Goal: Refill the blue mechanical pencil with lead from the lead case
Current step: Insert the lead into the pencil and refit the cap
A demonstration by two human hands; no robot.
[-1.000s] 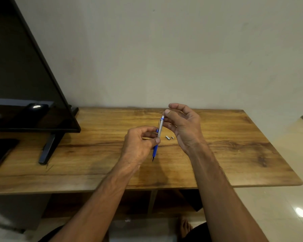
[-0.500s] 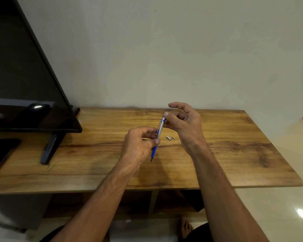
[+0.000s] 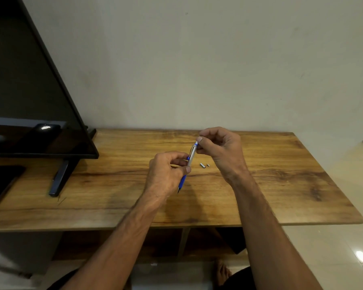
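Left thumb and fingers (image 3: 183, 164) pinch the blue mechanical pencil (image 3: 190, 158) at mid-barrel, just above its blue grip, tip pointing down toward the counter (image 3: 117, 185). The pencil tilts, top leaning away and right, held clear above the wood. Right fingers (image 3: 200, 140) close narrowly at the pencil's top end; whether they hold a lead there is too small to tell. Left hand (image 3: 166, 174) curls knuckles-up, forearm rising from lower left. Right hand (image 3: 222, 151) arches above, wrist bent, forearm from lower right. Just right of the pencil, two small metal pieces (image 3: 202, 165) lie on the counter. Far left of the pencil stands a television (image 3: 29, 101).
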